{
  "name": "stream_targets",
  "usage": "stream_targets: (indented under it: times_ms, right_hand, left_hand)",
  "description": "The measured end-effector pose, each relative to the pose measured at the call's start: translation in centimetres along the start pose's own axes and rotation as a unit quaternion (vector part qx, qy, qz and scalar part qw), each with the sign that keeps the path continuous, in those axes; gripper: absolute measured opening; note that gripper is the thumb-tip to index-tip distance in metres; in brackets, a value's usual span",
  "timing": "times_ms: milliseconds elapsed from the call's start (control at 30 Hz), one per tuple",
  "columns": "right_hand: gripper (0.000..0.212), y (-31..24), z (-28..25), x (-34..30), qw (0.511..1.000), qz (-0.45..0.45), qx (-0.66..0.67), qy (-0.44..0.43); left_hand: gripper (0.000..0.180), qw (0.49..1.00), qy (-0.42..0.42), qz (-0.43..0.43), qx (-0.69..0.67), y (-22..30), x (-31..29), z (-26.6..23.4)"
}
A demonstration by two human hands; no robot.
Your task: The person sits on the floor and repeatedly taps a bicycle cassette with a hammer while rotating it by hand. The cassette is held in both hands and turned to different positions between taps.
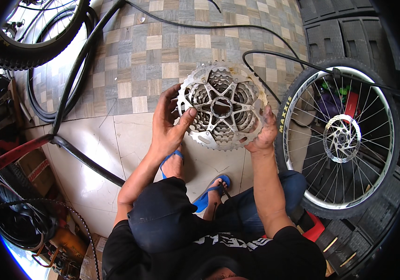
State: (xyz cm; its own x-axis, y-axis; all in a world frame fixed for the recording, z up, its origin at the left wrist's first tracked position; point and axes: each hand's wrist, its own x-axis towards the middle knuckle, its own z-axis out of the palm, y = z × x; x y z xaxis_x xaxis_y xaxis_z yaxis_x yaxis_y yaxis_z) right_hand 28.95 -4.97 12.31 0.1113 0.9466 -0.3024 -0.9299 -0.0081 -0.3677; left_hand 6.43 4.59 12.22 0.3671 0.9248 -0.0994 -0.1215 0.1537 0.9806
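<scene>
A bicycle cassette (222,133) of stacked silver sprockets is held up between my two hands, over my feet. Its open star-shaped back, with a round hole in the centre, faces up toward me. My left hand (171,119) grips the left rim, the thumb lying over the face and the fingers behind the teeth. At the lower right rim, my right hand (264,133) holds the other side with the fingers partly hidden behind the sprockets. Brownish grime shows on the upper right edge of the largest sprocket.
A bicycle wheel (292,155) with a disc brake rotor (342,138) stands to the right, by dark plastic panels (326,39). A black hose (200,25) crosses the tiled floor (158,56). At left are a stand's dark tube (85,161), another tyre (41,53) and a hanging chain (85,226).
</scene>
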Motion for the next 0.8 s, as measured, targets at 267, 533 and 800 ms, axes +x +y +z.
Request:
stream_targets:
  times_ms: [267,533,800]
  right_hand:
    - [0.056,0.2,1.9,-0.1,0.986,-0.041,-0.145,0.069]
    - [0.068,0.0,0.4,0.0,1.0,-0.001,-0.012,-0.026]
    - [0.072,1.4,-3.7,-0.5,0.895,-0.121,-0.424,0.062]
  left_hand:
    - [0.068,1.0,-0.006,-0.017,-0.016,0.1,0.1,0.2]
    - [0.078,0.998,-0.014,-0.049,-0.035,0.6,-0.3,0.8]
    - [0.097,1.0,-0.021,-0.018,0.008,0.1,-0.1,1.6]
